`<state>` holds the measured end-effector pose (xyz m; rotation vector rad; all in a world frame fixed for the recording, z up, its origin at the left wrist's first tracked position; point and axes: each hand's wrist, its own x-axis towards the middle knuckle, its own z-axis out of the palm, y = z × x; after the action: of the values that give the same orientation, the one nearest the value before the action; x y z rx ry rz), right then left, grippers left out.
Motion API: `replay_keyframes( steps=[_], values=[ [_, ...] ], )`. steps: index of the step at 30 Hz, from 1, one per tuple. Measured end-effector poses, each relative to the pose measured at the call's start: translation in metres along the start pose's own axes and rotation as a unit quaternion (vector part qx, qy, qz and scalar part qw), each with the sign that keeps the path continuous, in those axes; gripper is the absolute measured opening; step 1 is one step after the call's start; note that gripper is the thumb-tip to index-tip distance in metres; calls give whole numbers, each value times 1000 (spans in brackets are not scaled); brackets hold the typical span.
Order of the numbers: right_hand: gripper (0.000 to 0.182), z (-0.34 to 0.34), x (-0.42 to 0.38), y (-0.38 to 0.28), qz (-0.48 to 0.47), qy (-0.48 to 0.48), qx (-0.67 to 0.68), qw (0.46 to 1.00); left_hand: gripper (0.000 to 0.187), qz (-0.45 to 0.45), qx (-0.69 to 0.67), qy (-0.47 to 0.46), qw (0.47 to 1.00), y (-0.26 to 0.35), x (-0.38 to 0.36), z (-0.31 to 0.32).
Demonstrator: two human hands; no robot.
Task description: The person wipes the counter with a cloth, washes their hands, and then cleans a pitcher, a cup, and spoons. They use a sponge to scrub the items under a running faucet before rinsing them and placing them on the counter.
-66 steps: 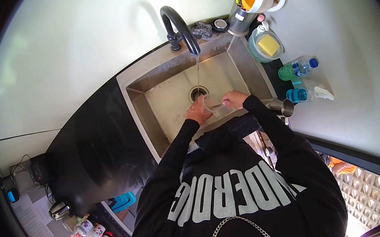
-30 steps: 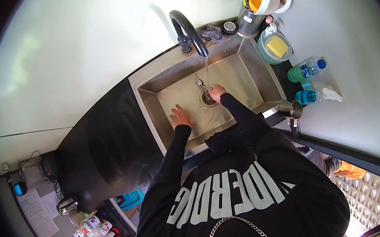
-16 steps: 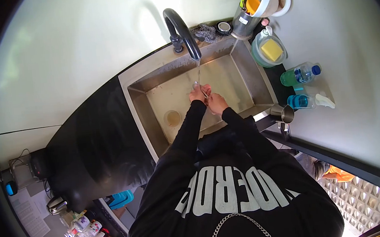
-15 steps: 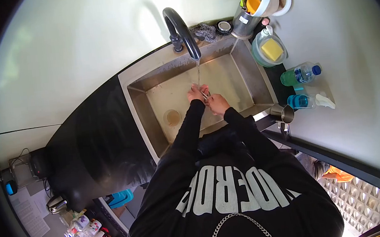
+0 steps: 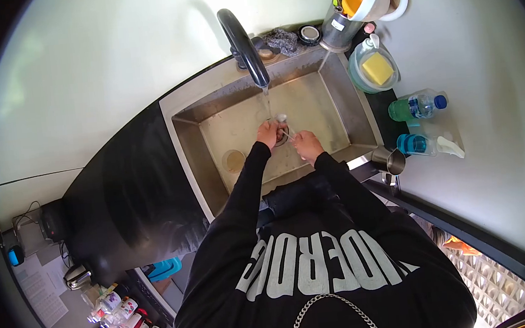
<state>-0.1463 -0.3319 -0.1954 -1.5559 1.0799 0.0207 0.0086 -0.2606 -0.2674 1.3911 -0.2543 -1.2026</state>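
Note:
Over the sink (image 5: 182, 172), my right hand (image 5: 307, 145) grips the handle of a small spoon (image 5: 281, 118), its pale bowl pointing toward the tap. My left hand (image 5: 267, 134) is closed around the spoon just below the bowl, its fingers partly hidden. A thin stream of water runs from the black tap (image 5: 245, 48) and falls close to the left hand. The round drain (image 5: 283, 138) shows between the hands. A clear cup (image 5: 234, 161) stands on the sink floor left of my left hand.
Right of the sink are a bowl with a yellow sponge (image 5: 378, 69), a green-liquid bottle (image 5: 418, 105), a blue spray bottle (image 5: 417, 144) and a metal jug (image 5: 390, 160). A metal utensil holder (image 5: 338, 30) stands at the back right corner. Dark countertop (image 5: 131, 183) extends left.
The spoon's bowl has come into view above my left fingers. My hands have drawn slightly apart, the right moving a little right, and the drain now shows between them.

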Motion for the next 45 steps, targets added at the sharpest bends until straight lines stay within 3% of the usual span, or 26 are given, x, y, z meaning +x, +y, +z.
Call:
replay_keyframes(
  steps=[4,6,7,9,10,12,14,16,17,18,19,20,23,24,26,30,34,35,36,38,39,40,42,43,44,45],
  values=[
    [32,-15,-7,-10,8,-6,-29,1000,39,25,19,25,999,15,-19,16],
    [33,-18,-10,-16,6,4,-56,998,39,-18,180,91,979,37,-30,28],
    [33,-13,-13,-22,19,15,-48,999,39,-14,180,78,981,26,-23,33],
    [32,1,-12,-18,36,42,-34,998,38,-98,-148,123,976,4,-15,47],
    [33,14,1,5,27,42,-43,998,38,-99,-144,111,978,9,-22,58],
    [35,5,11,14,18,52,-47,997,39,-189,-125,-32,973,26,-37,74],
    [38,-21,12,10,-90,-97,-175,976,40,-162,-65,-60,983,22,-33,72],
    [43,-64,-18,-43,-15,-63,-309,949,38,-207,-77,-13,975,22,-31,73],
    [45,-91,-25,-67,14,-49,-412,910,35,-216,-61,-62,972,8,-19,63],
    [44,-116,-15,-63,-49,32,-408,911,35,-218,-60,-68,972,9,-15,60],
    [42,-144,-24,-84,-131,196,-304,923,33,-220,-4,-83,972,8,-12,59],
    [37,-174,-28,-110,-116,277,-298,906,32,-220,52,-97,969,8,-11,59],
    [48,-235,-12,-134,-160,418,-406,797,30,-236,74,-129,960,15,-11,63],
    [48,-245,0,-135,-161,420,-404,797,30,-241,90,-144,956,16,-9,64],
    [61,-255,23,-130,-86,286,-461,836,29,-253,81,-135,955,15,-10,70],
    [62,-256,41,-122,-66,286,-495,818,30,-271,75,-144,949,-17,6,63],
    [50,-253,10,-139,-134,364,-374,843,29,-219,141,-174,950,-7,0,55],
    [53,-251,11,-136,-186,411,-346,823,28,-208,158,-105,960,-7,-7,58],
    [53,-247,6,-137,-187,406,-344,826,28,-211,157,-99,960,-2,-12,58],
    [54,-240,-14,-149,-293,412,-263,822,27,-236,202,-48,949,11,-13,56],
    [51,-234,-28,-156,-285,387,-244,842,26,-209,319,-103,918,29,-16,53],
    [51,-222,-33,-151,-286,385,-242,844,26,-211,320,-100,918,24,-16,47],
    [45,-193,-41,-135,-343,309,-75,884,27,-194,0,-168,967,13,-22,37],
    [43,-173,-41,-124,-254,238,-4,937,25,-190,-59,-76,977,43,-51,62],
    [41,-150,-42,-113,-161,163,67,971,25,-193,-56,-75,977,56,-63,65],
    [41,-124,-48,-107,-144,176,34,973,24,-194,-81,-112,971,66,-70,66]
  ],
)
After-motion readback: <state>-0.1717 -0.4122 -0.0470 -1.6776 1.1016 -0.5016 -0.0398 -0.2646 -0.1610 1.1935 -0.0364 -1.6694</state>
